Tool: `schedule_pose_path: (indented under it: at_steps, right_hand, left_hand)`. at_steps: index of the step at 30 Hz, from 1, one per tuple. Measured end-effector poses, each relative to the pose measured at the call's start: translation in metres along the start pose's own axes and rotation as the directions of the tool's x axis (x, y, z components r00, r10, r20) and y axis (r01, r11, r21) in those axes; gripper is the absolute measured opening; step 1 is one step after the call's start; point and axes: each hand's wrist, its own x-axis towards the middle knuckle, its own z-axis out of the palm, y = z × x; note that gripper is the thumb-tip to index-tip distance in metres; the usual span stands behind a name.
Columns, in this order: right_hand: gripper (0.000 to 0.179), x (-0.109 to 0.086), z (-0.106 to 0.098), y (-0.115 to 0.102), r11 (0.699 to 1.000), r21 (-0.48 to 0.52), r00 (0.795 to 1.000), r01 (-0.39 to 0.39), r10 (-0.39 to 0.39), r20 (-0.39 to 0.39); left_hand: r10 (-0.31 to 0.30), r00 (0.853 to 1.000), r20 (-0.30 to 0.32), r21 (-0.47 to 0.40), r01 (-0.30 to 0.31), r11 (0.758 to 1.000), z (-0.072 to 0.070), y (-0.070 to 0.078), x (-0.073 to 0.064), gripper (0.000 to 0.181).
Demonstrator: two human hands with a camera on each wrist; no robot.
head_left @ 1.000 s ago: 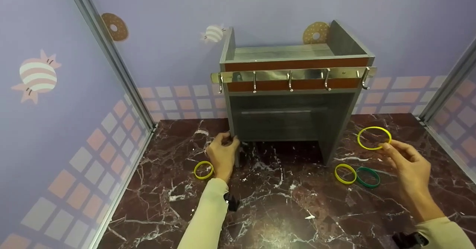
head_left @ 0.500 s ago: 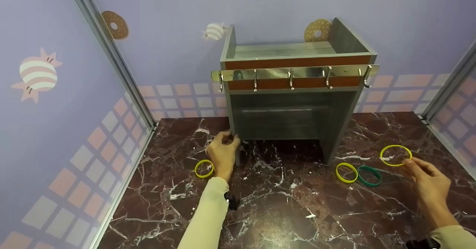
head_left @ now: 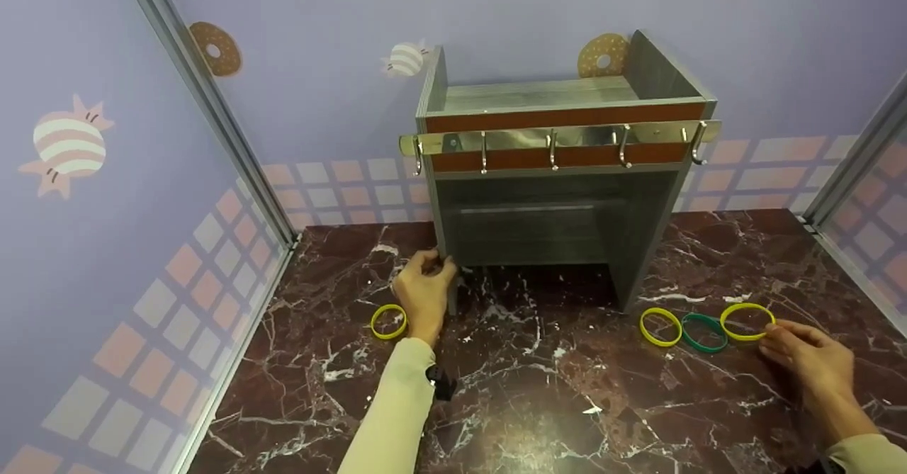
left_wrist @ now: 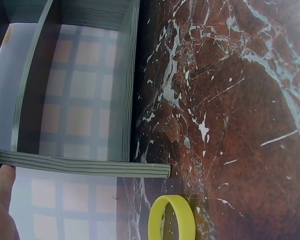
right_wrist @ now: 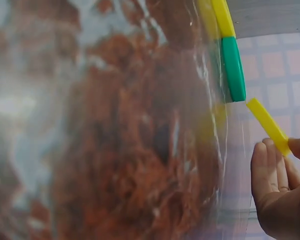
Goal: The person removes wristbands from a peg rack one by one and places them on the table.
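My right hand point(head_left: 815, 360) pinches a yellow wristband point(head_left: 748, 322) at its right edge. In the right wrist view that wristband point(right_wrist: 268, 125) is tilted, its far end close to the green one. On the tabletop to its left lie a green wristband point(head_left: 704, 333) and another yellow wristband, side by side. My left hand point(head_left: 424, 293) grips the lower left side panel of a grey wooden rack point(head_left: 443, 212), thumb and fingers on either side of the board. One more yellow wristband point(left_wrist: 171, 220) lies just left of that hand's wrist in the head view.
A metal rail with several hooks point(head_left: 553, 149) runs across the rack's front. The dark red marble-patterned table point(head_left: 524, 403) reaches back to a purple patterned wall point(head_left: 333, 91). Another wall panel point(head_left: 106, 247) closes off the left side.
My right hand first moved right and down with the yellow wristband, then lowered it beside the green one. The left hand keeps its grip on the rack.
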Motion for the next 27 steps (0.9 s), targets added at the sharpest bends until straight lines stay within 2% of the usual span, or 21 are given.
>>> schedule_pose_path:
  at_steps: [10,12,14,16,17,19,21,23,24,26,27]
  right_hand:
    - [0.025,0.004,-0.008,0.008,0.981,-0.191,0.998,-0.041,0.051,0.047]
    - [0.018,0.006,-0.008,0.008,0.961,-0.277,0.998,-0.026,0.042,0.052]
    - [0.009,0.007,-0.008,0.007,0.919,-0.393,0.998,-0.002,0.028,0.06]
    - [0.022,0.009,-0.006,0.004,0.849,-0.527,0.998,0.03,0.008,0.069]
    - [0.029,0.009,-0.006,0.002,0.801,-0.597,0.997,0.045,-0.002,0.073]
    - [0.04,0.009,-0.005,-0.002,0.698,-0.712,0.997,0.07,-0.022,0.077]
    - [0.043,0.008,-0.004,-0.007,0.576,-0.811,0.995,0.103,-0.057,0.086]
    - [0.05,0.007,-0.002,-0.011,0.462,-0.876,0.989,0.142,-0.101,0.107]
    - [0.053,0.007,-0.001,-0.013,0.415,-0.893,0.982,0.173,-0.138,0.126]
    - [0.057,0.006,0.004,-0.015,0.34,-0.906,0.957,0.251,-0.226,0.181]
    - [0.059,0.006,0.007,-0.016,0.316,-0.901,0.938,0.296,-0.273,0.213]
  left_hand:
    - [-0.008,0.999,0.031,-0.024,0.008,1.0,-0.005,-0.003,0.004,0.012]
    - [0.012,0.999,0.047,-0.006,-0.012,1.0,-0.008,-0.004,0.006,0.012]
    - [0.047,0.996,0.071,0.028,-0.049,0.998,-0.011,-0.006,0.008,0.012]
    - [0.089,0.991,0.102,0.071,-0.096,0.993,-0.015,-0.007,0.009,0.012]
    - [0.113,0.986,0.121,0.093,-0.124,0.988,-0.017,-0.007,0.011,0.013]
    - [0.158,0.973,0.166,0.132,-0.181,0.975,-0.022,-0.006,0.013,0.014]
    - [0.2,0.955,0.218,0.162,-0.238,0.958,-0.026,-0.004,0.017,0.016]
    - [0.242,0.929,0.279,0.177,-0.298,0.938,-0.03,-0.003,0.02,0.017]
    - [0.26,0.914,0.311,0.185,-0.327,0.927,-0.032,-0.002,0.022,0.018]
    - [0.294,0.879,0.375,0.205,-0.388,0.899,-0.037,-0.002,0.025,0.022]
    - [0.308,0.861,0.405,0.218,-0.418,0.882,-0.039,-0.003,0.026,0.025]
